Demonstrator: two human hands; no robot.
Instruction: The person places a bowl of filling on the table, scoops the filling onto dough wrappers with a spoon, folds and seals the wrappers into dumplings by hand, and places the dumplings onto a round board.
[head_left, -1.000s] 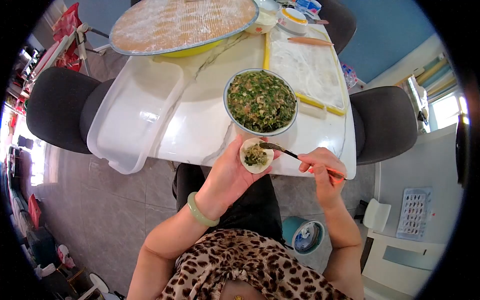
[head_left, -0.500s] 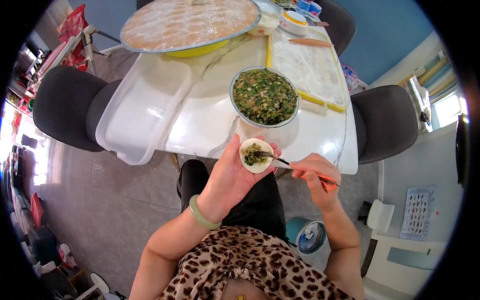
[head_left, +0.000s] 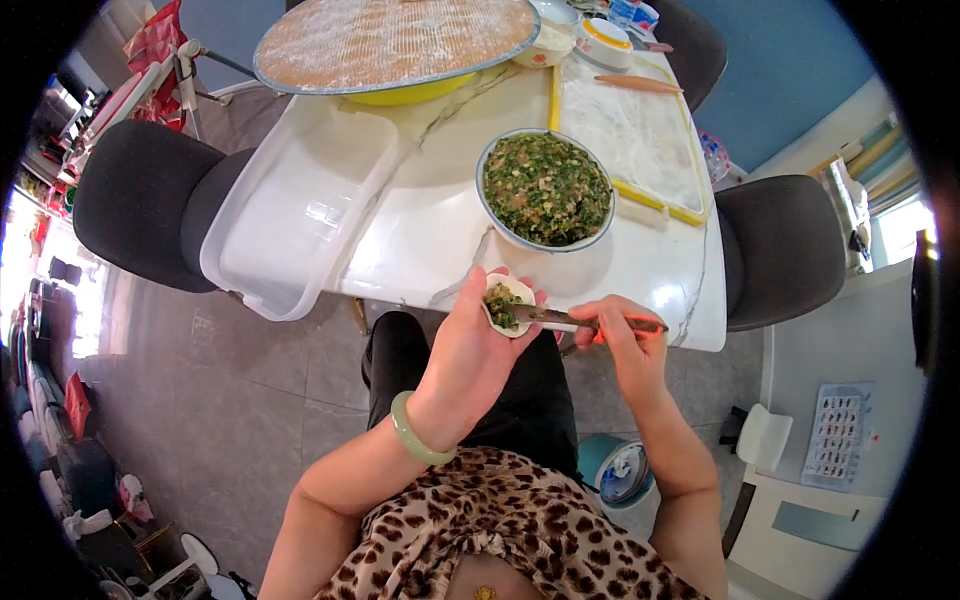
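Observation:
A round dumpling wrapper lies cupped in my left hand, its edges curling up between thumb and fingers. Green, chopped filling sits in its middle. My right hand grips a slim metal utensil whose flat end touches the filling; the exact kind of utensil is unclear. Just beyond both hands stands a bowl heaped with the same green filling. A pale green bangle circles my left wrist.
On the marble-patterned table are a translucent plastic tub, a large floured round tray over a yellow basin, and a yellow-edged floured board carrying a rolling pin. Dark chairs flank it; a bin stands below.
The wrapper has folded from nearly flat into a cupped shape as my left fingers closed in. The utensil has turned and lies flatter across the filling. The view has shifted slightly.

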